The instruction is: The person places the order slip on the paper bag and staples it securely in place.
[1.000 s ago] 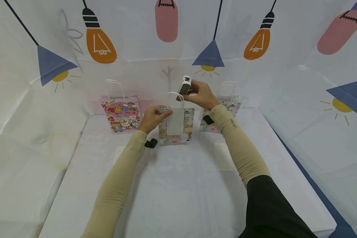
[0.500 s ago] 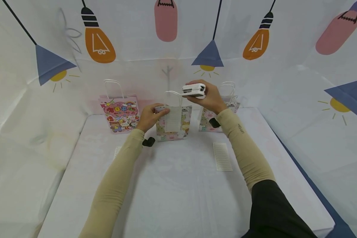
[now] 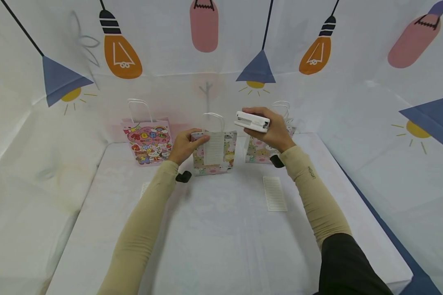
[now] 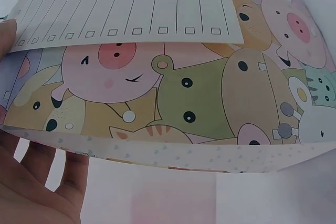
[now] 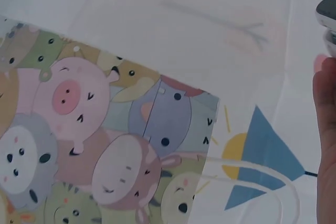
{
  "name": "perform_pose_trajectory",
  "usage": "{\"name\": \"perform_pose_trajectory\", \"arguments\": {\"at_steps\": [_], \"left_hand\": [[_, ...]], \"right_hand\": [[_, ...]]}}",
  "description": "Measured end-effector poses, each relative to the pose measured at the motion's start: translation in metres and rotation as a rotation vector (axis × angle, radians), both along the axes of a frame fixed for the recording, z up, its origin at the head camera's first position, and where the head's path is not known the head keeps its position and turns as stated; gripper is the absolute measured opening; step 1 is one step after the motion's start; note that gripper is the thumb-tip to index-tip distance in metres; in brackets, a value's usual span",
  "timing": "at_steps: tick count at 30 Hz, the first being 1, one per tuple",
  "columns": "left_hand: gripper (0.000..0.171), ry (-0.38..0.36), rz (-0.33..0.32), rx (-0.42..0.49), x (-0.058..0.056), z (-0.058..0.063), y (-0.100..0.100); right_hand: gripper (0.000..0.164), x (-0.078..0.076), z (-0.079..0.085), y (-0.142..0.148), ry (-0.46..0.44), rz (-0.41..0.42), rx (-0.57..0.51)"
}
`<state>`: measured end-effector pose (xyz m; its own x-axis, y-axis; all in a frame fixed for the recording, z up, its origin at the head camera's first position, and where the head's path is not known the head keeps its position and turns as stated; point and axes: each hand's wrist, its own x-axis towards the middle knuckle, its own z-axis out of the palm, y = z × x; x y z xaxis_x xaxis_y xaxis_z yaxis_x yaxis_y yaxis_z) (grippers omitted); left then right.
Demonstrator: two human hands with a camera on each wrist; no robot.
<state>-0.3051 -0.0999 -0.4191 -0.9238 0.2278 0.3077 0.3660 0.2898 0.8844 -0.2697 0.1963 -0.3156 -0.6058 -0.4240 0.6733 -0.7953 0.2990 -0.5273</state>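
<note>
My left hand (image 3: 186, 146) pinches a lined paper slip (image 3: 214, 150) against the front of the middle gift bag (image 3: 229, 154). In the left wrist view, the thumb lies at the slip's edge and several fingers are behind the bag's rim. The slip (image 4: 157, 6), with a row of small boxes, covers part of the animal print. My right hand (image 3: 277, 129) grips a white stapler (image 3: 252, 121), held up right of the middle bag and apart from it. Only the stapler's end (image 5: 327, 19) shows in the right wrist view.
A pink cartoon gift bag (image 3: 151, 143) stands at the back left. Another animal-print bag (image 3: 257, 153) stands at the back right, partly behind my right hand. One more slip (image 3: 275, 193) lies on the white table (image 3: 218, 237); another (image 3: 144, 187) is mostly hidden by my left arm.
My right hand has turned the stapler from steeply upright to nearly level and drawn it right and down, away from the middle bag's handles. The left hand keeps its hold; the bag has shifted slightly.
</note>
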Motion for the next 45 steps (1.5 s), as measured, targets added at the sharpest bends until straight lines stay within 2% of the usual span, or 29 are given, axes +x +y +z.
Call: {"name": "perform_pose_trajectory", "arguments": {"at_steps": [4,7,11,16,19,26,34,39,41,45], "left_hand": [[0.04,-0.002,-0.012,0.018,0.0,-0.002,-0.001],[0.041,0.003,-0.003,0.018,0.0,-0.003,-0.001],[0.043,0.006,0.01,0.015,0.0,-0.003,-0.002],[0.042,-0.022,-0.001,0.03,0.0,-0.003,-0.003],[0.039,-0.046,-0.031,0.05,0.002,0.0,-0.004],[0.035,-0.028,-0.085,0.085,0.017,0.019,-0.004],[0.035,-0.017,-0.078,0.07,0.02,0.022,-0.003],[0.036,-0.042,-0.099,0.092,0.019,0.021,-0.002],[0.035,-0.049,-0.097,0.087,0.02,0.021,-0.002],[0.035,-0.043,-0.08,0.059,0.021,0.022,-0.001]], "right_hand": [[0.055,0.01,-0.005,0.008,0.019,-0.003,0.017],[0.055,0.017,-0.012,0.016,0.084,-0.03,0.048],[0.056,0.018,-0.031,0.035,0.177,-0.084,0.086],[0.058,0.023,-0.054,0.06,0.202,-0.126,0.131],[0.058,0.031,-0.065,0.074,0.181,-0.145,0.149],[0.062,0.046,-0.096,0.107,0.073,-0.25,0.194],[0.062,0.062,-0.128,0.132,-0.047,-0.355,0.191],[0.054,0.067,-0.142,0.14,-0.104,-0.4,0.184],[0.054,0.07,-0.145,0.142,-0.145,-0.393,0.154],[0.051,0.083,-0.141,0.138,-0.231,-0.399,0.085]]}}
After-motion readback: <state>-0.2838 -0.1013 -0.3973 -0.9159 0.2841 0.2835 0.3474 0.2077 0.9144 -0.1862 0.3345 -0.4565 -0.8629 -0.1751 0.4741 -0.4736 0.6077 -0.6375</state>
